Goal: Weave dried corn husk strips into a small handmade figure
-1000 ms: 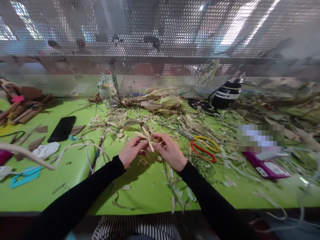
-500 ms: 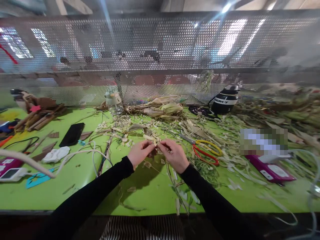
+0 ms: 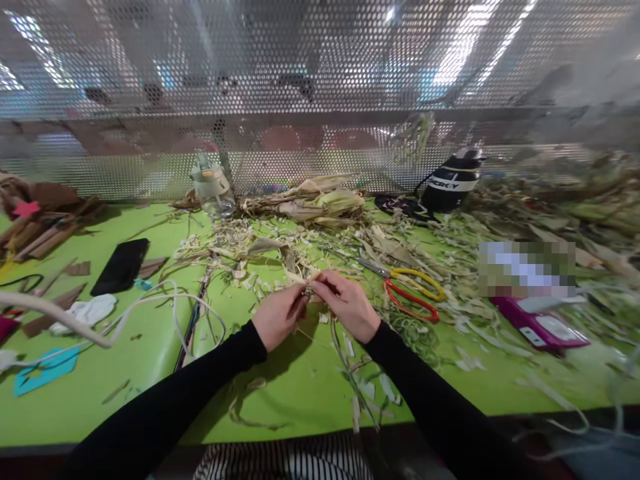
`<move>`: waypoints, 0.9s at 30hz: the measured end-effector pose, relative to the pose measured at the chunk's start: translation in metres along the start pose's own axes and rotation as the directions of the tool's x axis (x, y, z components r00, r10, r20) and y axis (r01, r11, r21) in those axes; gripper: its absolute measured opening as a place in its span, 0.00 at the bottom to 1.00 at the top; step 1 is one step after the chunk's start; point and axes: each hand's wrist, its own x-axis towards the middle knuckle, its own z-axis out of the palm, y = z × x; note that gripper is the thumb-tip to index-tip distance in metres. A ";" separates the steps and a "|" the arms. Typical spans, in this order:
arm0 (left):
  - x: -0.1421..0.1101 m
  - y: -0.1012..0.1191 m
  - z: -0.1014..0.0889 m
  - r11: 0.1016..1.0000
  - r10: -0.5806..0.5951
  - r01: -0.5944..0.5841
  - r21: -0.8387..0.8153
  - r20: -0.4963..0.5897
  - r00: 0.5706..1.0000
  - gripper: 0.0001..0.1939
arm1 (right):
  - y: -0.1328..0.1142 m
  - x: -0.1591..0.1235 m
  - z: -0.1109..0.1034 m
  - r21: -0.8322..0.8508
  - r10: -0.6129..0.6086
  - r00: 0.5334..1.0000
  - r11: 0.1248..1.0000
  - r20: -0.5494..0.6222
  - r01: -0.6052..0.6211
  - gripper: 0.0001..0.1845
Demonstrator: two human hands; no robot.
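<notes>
My left hand (image 3: 279, 316) and my right hand (image 3: 346, 304) meet above the green table (image 3: 280, 407), fingertips pinched close together. Between them is a small pale piece of corn husk (image 3: 309, 280), mostly covered by the fingers. Just beyond my hands lie husk scraps and a dry, curled brownish husk leaf (image 3: 270, 247). To the right of my right hand rest scissors (image 3: 413, 290) with one yellow and one red handle, blades pointing away to the left. A tangle of green strands (image 3: 413, 337) sits under the scissors, close to my right forearm.
A bundle of dry husks (image 3: 320, 203) lies at the back, between a clear bottle (image 3: 215, 190) and a black bottle (image 3: 453, 183). At left are a black phone (image 3: 121, 267), a white cable (image 3: 175, 293) and a turquoise card (image 3: 46, 370). A magenta device (image 3: 543, 327) lies at right.
The view has tilted down and shifted slightly. My left hand has turned, its fingers now more curled at the husk. My right hand stays pinched beside it.
</notes>
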 end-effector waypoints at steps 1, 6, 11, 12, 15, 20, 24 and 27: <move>0.000 -0.001 -0.001 1.000 0.018 -0.018 0.015 -0.016 1.000 0.13 | 0.000 0.000 0.000 0.080 0.033 0.999 0.996 0.019 -0.034 0.12; 0.001 0.002 -0.004 0.958 -0.016 0.002 -0.286 -0.047 0.999 0.13 | -0.004 -0.002 -0.002 0.286 0.006 0.996 0.958 0.091 -0.032 0.09; 0.000 0.006 -0.006 0.927 -0.016 -0.024 -0.373 -0.103 0.995 0.11 | -0.006 -0.006 -0.002 0.245 0.030 0.999 0.969 -0.024 -0.024 0.10; -0.001 0.006 -0.006 0.934 -0.021 -0.022 -0.355 -0.118 0.993 0.11 | -0.005 -0.006 -0.002 0.214 0.036 0.999 0.977 -0.040 -0.027 0.10; -0.003 0.006 -0.004 0.944 -0.025 -0.041 -0.328 -0.195 0.980 0.16 | -0.004 -0.008 -0.002 0.168 0.017 0.999 0.986 -0.042 -0.010 0.09; -0.004 0.009 -0.007 0.932 0.132 -0.199 -0.304 -0.228 0.965 0.17 | -0.006 -0.010 -0.004 0.234 -0.015 1.000 0.972 -0.022 0.020 0.09; -0.003 0.013 -0.013 0.932 0.164 -0.221 -0.287 -0.212 0.963 0.12 | -0.011 -0.011 -0.006 0.120 0.003 0.997 0.993 0.075 -0.012 0.11; -0.003 0.014 -0.018 0.942 0.119 -0.163 -0.294 -0.163 0.979 0.14 | -0.018 -0.013 -0.007 0.021 -0.051 0.984 0.999 0.171 0.048 0.17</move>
